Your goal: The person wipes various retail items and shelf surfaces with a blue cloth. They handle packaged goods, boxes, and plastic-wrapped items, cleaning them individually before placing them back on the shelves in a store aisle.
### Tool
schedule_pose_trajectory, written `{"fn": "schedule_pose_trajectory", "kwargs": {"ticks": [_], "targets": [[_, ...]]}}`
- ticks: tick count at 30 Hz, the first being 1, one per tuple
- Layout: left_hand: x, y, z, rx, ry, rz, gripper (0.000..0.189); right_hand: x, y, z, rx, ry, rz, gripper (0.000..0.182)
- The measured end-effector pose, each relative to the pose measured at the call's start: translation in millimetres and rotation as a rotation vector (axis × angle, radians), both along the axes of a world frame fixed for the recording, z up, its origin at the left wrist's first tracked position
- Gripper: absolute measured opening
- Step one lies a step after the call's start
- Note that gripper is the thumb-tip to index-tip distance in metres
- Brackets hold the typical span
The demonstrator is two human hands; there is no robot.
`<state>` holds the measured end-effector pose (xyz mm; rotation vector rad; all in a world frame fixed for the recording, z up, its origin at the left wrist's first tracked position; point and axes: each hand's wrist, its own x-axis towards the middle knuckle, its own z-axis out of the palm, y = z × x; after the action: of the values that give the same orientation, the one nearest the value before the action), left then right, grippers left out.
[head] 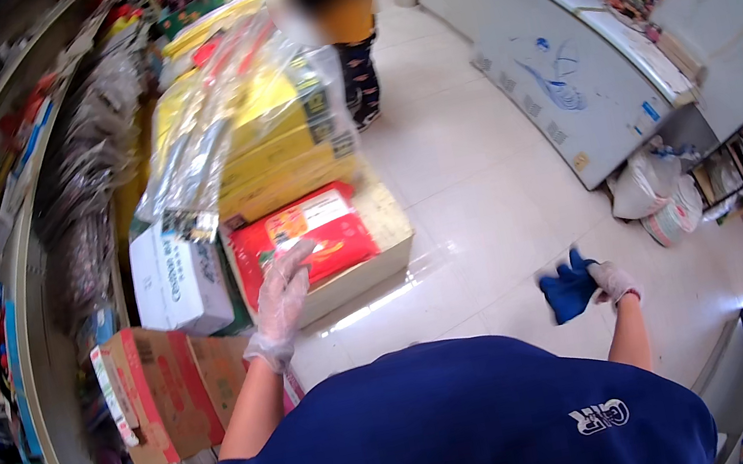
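My left hand (281,292), in a thin clear plastic glove, reaches over the near left part of a red plastic package (335,238). Its fingers are stretched out and hold nothing; whether they touch the package cannot be made out. That package bears printing and lies flat on a pale cardboard box (351,284). Off to the right, my right hand (613,280), gloved the same way, grips a crumpled dark blue cloth (568,290) that hangs above the floor tiles.
Yellow cartons (267,146) under clear plastic rise behind the package. A white carton (175,281) and a brown carton (162,396) stand left, beside metal shelving (28,292). A person (354,26) stands ahead. At right are a grey counter (562,86) and white sacks (646,183).
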<state>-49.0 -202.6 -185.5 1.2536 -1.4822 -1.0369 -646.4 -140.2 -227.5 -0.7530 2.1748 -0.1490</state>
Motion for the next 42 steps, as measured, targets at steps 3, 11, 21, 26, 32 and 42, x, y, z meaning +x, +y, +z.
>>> {"fn": "schedule_pose_trajectory", "kwargs": {"ticks": [3,11,21,26,32,42], "targets": [[-35,-1,7,-0.005,-0.134,-0.078,0.033,-22,16,-15,-0.133,0.059,0.0,0.04],[-60,-5,-2,0.057,-0.273,-0.054,0.034,-75,17,-3,-0.501,0.075,-0.526,0.038],[-45,7,-11,0.158,-0.183,0.042,0.034,-47,-48,-5,-1.046,-0.83,-0.908,0.027],[-27,8,-19,0.115,-0.247,0.029,0.034,-93,-38,-74,-0.505,0.11,0.153,0.036],[-4,27,-10,0.156,-0.277,0.096,0.036,-49,-65,-38,-0.665,-0.076,-0.26,0.026],[1,33,-7,0.14,-0.316,0.071,0.036,-57,-84,-56,-0.404,-0.029,-0.143,0.037]]}}
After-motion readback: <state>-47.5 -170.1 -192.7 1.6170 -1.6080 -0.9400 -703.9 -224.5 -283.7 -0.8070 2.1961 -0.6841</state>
